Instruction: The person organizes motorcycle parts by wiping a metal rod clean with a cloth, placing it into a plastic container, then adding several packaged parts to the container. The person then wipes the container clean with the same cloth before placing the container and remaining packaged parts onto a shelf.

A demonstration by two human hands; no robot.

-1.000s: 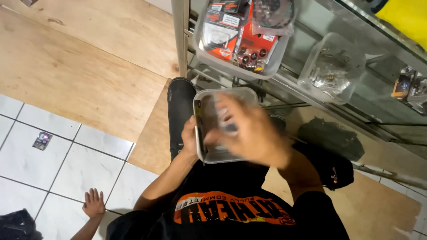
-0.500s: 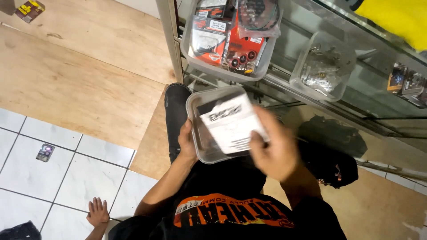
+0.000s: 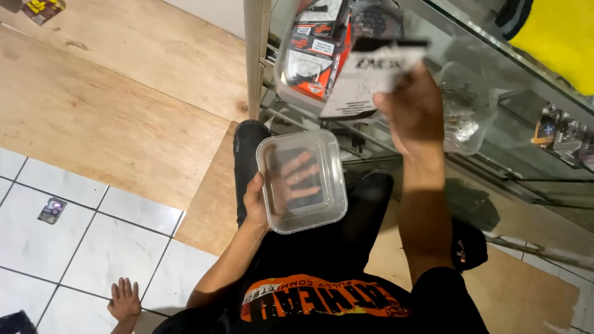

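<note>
My left hand [image 3: 263, 201] holds a clear plastic tub [image 3: 303, 180] from beneath, its fingers showing through the bottom; the tub looks empty. My right hand [image 3: 413, 111] is raised toward the glass shelf, gripping a flat white-and-black packet [image 3: 371, 74] by its lower edge. Just left of that packet, a clear container [image 3: 312, 52] full of red and black carded packets rests on the glass shelf [image 3: 495, 80].
A second clear tub [image 3: 464, 114] with small metal parts sits on the shelf to the right. A yellow cloth [image 3: 557, 37] lies at the top right. Wooden boards [image 3: 111, 117] and white tiles [image 3: 93, 241] cover the floor. Someone's bare foot [image 3: 124, 300] shows at the bottom left.
My right hand has lifted the white packet out of the tub and carried it up toward the shelf. The tub has stayed in my left hand and now looks empty.
</note>
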